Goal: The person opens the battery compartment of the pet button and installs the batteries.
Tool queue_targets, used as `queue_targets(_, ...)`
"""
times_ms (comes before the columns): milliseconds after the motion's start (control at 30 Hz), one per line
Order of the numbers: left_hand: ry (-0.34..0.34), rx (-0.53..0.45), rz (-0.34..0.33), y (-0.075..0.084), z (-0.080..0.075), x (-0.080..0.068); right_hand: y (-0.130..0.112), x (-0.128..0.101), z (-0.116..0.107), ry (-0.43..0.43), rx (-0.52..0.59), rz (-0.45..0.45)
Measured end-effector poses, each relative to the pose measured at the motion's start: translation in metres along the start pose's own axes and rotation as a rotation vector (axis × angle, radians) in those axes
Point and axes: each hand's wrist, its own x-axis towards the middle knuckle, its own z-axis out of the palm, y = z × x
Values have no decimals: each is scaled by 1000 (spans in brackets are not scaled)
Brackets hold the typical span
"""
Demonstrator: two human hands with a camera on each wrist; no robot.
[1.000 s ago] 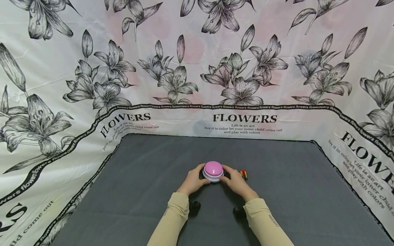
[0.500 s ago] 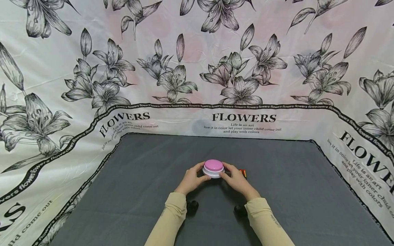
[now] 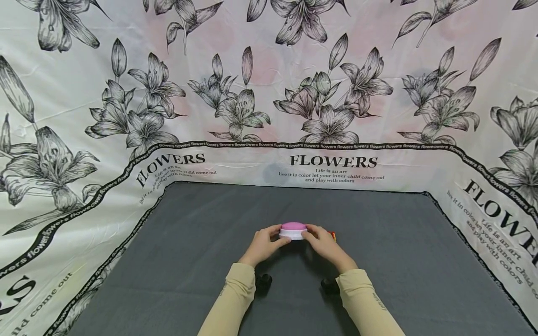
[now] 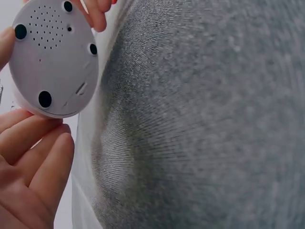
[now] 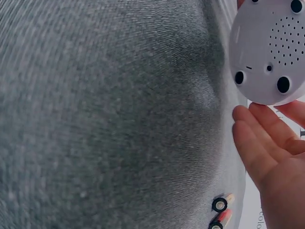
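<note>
A round push-button with a pink dome [image 3: 293,226] and a white base [image 3: 291,234] is held up off the grey cloth between both hands. My left hand [image 3: 262,243] pinches its left rim with thumb and fingers. On the opposite rim, my right hand [image 3: 325,245] grips it the same way. The wrist views look onto its white underside [image 4: 57,71], which has a patch of small holes, dark round feet and a small slot. Just right of the right hand lie small red-and-black batteries [image 3: 334,236], partly hidden behind it in the head view.
Grey cloth [image 3: 201,219] covers the table. A white flower-printed sheet [image 3: 235,168] rises along its back and sides. Dark rounded objects [image 3: 264,281] show beneath both wrists. Two battery ends [image 5: 219,205] appear low in the right wrist view.
Both hands have raised the push-button slightly and tilted it, so its pink top faces away and the white side shows more. The right hand now covers more of the batteries.
</note>
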Motion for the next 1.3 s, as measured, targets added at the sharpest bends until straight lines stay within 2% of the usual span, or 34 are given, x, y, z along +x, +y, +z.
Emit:
queue_targets(267, 34, 28, 41, 1, 2, 3, 1, 0, 1, 6, 48, 48)
queue_targets(367, 62, 28, 32, 3, 3, 3, 2, 0, 2, 25, 88, 44)
queue_targets(500, 87, 15, -55, 8, 5, 4, 1, 0, 4, 33, 120, 22)
queue_targets(600, 88, -5, -137, 13, 5, 6, 0, -1, 5, 35, 105, 5)
queue_targets(733, 53, -4, -187, 20, 2, 7, -3, 0, 5, 36, 42, -46)
queue_targets(1000, -38, 12, -153, 21, -1, 3, -3, 2, 3, 31, -15, -129)
queue_targets(1300, -86, -127, -116, 19, 0, 0, -7, 1, 3, -5, -128, -129)
